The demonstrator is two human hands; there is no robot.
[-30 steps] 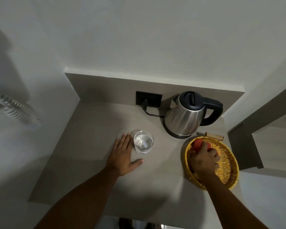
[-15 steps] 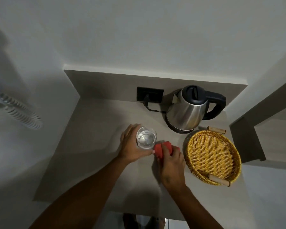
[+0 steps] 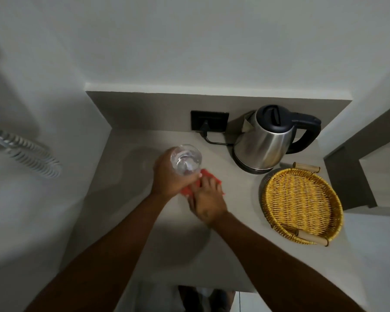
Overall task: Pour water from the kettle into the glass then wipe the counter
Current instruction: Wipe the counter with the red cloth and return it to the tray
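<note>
A clear glass (image 3: 186, 159) with water in it is raised above the grey counter (image 3: 126, 199), gripped from the left by my left hand (image 3: 170, 176). Under it lies a red cloth (image 3: 208, 176), pressed flat onto the counter by my right hand (image 3: 206, 199), which covers most of it. The steel kettle (image 3: 266, 145) with black lid and handle stands on its base at the back right, plugged into a black wall socket (image 3: 209, 120).
A round yellow wicker tray (image 3: 302, 203) with wooden handles sits at the right of the counter. A white coiled cord (image 3: 29, 156) hangs on the left wall. Walls close in the counter at the back and left; a ledge stands at the right.
My right hand took the red cloth out of the wicker tray and brought it left onto the counter. My left hand closed on the glass and lifted it over the cloth.
</note>
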